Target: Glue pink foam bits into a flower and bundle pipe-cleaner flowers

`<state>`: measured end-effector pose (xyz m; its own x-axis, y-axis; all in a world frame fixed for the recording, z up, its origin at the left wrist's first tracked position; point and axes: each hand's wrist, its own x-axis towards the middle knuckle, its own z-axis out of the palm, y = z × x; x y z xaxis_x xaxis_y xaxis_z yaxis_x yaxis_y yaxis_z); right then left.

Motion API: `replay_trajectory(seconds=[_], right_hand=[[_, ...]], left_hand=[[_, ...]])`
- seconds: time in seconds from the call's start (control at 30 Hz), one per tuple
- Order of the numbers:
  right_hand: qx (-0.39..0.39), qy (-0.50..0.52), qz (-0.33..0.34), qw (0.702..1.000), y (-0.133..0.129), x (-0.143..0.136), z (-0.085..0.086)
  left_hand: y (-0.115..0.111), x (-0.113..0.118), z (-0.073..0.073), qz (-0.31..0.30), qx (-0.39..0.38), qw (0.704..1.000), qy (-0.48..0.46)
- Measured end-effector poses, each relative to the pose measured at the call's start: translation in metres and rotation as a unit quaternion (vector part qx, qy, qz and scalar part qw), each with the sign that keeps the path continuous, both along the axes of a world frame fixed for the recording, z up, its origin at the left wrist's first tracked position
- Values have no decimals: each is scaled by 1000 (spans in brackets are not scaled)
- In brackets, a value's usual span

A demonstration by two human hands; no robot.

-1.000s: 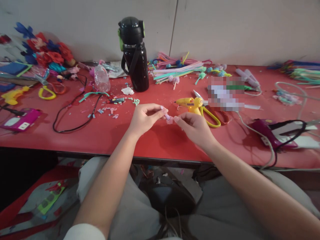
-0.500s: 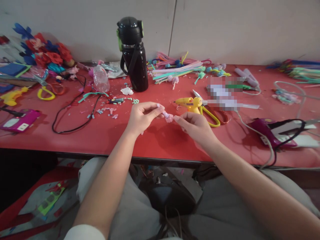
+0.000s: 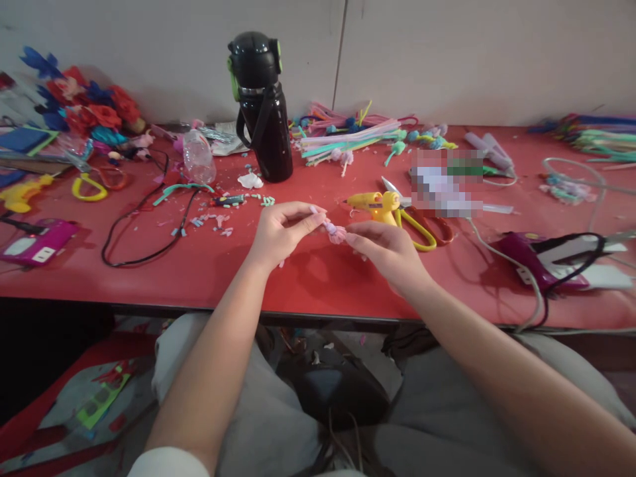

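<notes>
A small twisted figure of pink and lilac pipe cleaner (image 3: 335,232) is held between my two hands above the red table. My left hand (image 3: 284,233) pinches its lilac end between thumb and fingers. On the other side, my right hand (image 3: 385,248) grips the pink end with closed fingertips, which partly cover it. Just behind my right hand lie a yellow glue gun (image 3: 375,202) and yellow-and-red-handled scissors (image 3: 420,228).
A black flask (image 3: 265,132) stands near the wall, beside a pile of pipe cleaners (image 3: 348,140). Pipe-cleaner snippets (image 3: 213,222) and a black cable (image 3: 144,264) lie left. Purple power strips (image 3: 40,244) sit at both sides. Paper flowers (image 3: 84,106) fill the back left corner.
My right hand has shifted slightly left, closer to my left hand. The pink end of the pipe cleaner figure looks a little more spread. The view has moved slightly.
</notes>
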<state>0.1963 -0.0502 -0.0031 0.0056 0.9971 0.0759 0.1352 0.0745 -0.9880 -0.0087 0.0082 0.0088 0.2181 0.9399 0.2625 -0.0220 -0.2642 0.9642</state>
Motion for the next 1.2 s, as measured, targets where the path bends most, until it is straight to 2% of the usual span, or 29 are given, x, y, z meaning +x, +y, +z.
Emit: replay_trajectory(seconds=[0.27, 0.93, 1.2], right_hand=[[1, -28, -17, 999, 1, -2, -2], [-29, 1, -5, 1000, -1, -7, 8], [-28, 5, -10, 1000, 4, -1, 0]], left_hand=[[-6, 3, 8, 7, 1, 999, 35], [-4, 4, -2, -14, 18, 999, 43], [-9, 4, 9, 1, 0, 999, 44]])
